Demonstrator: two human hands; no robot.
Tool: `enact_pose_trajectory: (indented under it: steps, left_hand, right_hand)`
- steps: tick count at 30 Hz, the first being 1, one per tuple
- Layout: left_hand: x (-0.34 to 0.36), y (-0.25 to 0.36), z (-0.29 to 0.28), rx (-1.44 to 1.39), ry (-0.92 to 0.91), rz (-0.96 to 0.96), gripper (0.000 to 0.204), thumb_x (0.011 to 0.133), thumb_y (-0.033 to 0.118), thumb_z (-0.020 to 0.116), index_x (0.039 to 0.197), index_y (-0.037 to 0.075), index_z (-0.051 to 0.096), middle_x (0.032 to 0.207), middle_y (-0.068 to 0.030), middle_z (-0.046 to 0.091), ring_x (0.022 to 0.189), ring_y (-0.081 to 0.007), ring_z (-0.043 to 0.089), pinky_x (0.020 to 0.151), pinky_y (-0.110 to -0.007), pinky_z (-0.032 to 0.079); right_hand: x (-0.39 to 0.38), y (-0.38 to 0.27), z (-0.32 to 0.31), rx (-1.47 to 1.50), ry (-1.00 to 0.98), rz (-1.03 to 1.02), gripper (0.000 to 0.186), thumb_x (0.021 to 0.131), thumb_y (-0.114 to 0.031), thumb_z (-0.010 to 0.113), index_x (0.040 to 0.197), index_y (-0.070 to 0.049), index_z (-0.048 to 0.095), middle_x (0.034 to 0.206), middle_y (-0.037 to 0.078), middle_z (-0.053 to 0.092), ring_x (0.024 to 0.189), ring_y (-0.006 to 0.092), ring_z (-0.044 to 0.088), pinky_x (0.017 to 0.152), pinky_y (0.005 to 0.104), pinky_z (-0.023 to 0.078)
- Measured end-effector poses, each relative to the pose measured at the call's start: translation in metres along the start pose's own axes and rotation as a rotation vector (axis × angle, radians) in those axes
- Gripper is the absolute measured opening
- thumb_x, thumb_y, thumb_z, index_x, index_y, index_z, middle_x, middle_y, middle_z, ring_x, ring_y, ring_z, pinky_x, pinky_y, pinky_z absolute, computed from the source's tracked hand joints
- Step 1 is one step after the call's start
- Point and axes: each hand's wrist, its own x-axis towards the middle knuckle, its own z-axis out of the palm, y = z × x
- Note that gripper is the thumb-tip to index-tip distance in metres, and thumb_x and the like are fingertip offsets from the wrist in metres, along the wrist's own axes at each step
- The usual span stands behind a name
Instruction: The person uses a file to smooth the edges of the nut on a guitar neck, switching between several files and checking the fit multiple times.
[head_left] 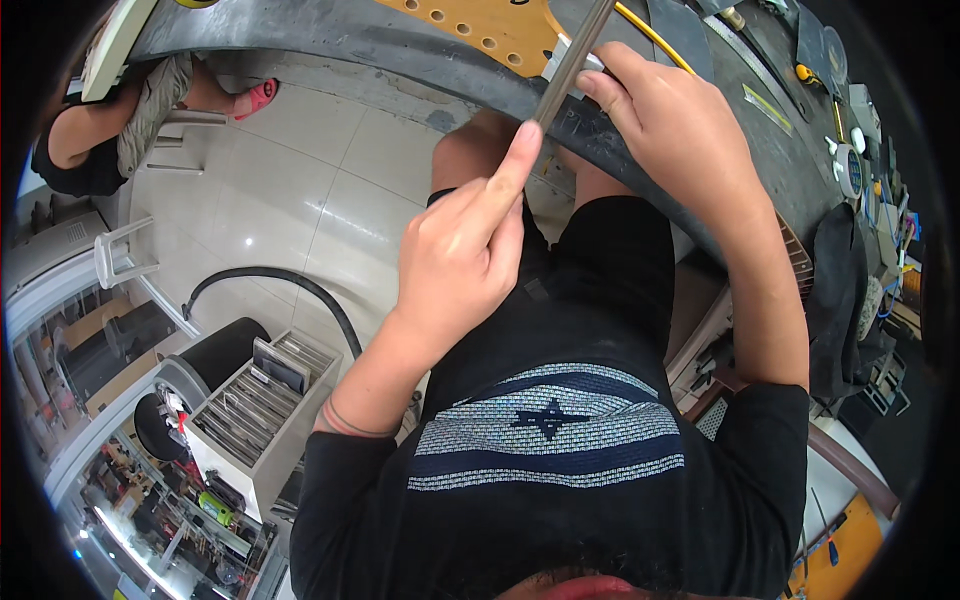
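A long, narrow grey metal file [575,70] slants up and away past the table edge. My left hand [460,240] is closed around its near end, with the index finger stretched along it; the handle, if any, is hidden. Across the file my right hand [665,120] has thumb and forefinger pinched on a small white piece [556,58], partly covered by file and fingers. Beside it on the tabletop lies an orange-brown wooden guitar headstock [475,28] with a row of round holes.
The dark workbench [330,38] holds a steel ruler [745,50], a yellow stick [655,38] and a round gauge [850,170]. Another person's leg [205,85] shows at far left. On the floor side stand a white rack of metal pieces [260,400] and a black hose [290,275].
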Motion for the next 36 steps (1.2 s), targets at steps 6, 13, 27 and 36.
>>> enact_pose_trajectory:
  steps: [6,13,27,36]
  left_hand:
    - [-0.005,-0.01,0.004,-0.059,0.114,0.046,0.073,0.094,-0.011,0.072,0.164,0.011,0.066,0.073,-0.0095,0.062,0.06,-0.0271,0.06,0.063,-0.041,0.054]
    - [-0.051,-0.029,0.002,0.014,0.001,0.011,0.066,0.098,-0.013,0.07,0.162,0.002,0.066,0.075,-0.0113,0.064,0.061,-0.0187,0.056,0.064,-0.032,0.051]
    - [-0.019,-0.01,0.004,0.119,0.019,0.025,0.079,0.091,-0.007,0.075,0.165,0.019,0.067,0.071,-0.0072,0.056,0.061,-0.0285,0.06,0.06,-0.044,0.053]
    - [0.001,-0.003,-0.004,-0.059,0.072,0.01,0.067,0.102,-0.011,0.069,0.167,0.006,0.062,0.082,-0.0131,0.07,0.063,-0.0161,0.055,0.066,-0.031,0.051]
  right_hand:
    - [0.016,0.018,-0.006,0.295,-0.176,0.113,0.041,0.118,-0.041,0.061,0.117,-0.002,0.075,0.08,0.019,0.074,0.075,0.0387,0.075,0.074,0.0501,0.06]
    - [0.023,0.023,-0.014,0.543,-0.324,0.286,0.052,0.12,-0.049,0.058,0.126,-0.001,0.076,0.07,0.002,0.058,0.056,0.0113,0.057,0.054,0.0304,0.05]
    - [0.012,0.014,-0.005,0.199,-0.133,0.097,0.042,0.118,-0.044,0.061,0.118,-0.005,0.077,0.085,0.019,0.076,0.08,0.0417,0.075,0.076,0.0514,0.06]
    - [0.014,0.012,-0.008,0.28,-0.167,0.14,0.044,0.118,-0.044,0.061,0.119,-0.004,0.076,0.081,0.018,0.074,0.075,0.0349,0.076,0.072,0.049,0.06]
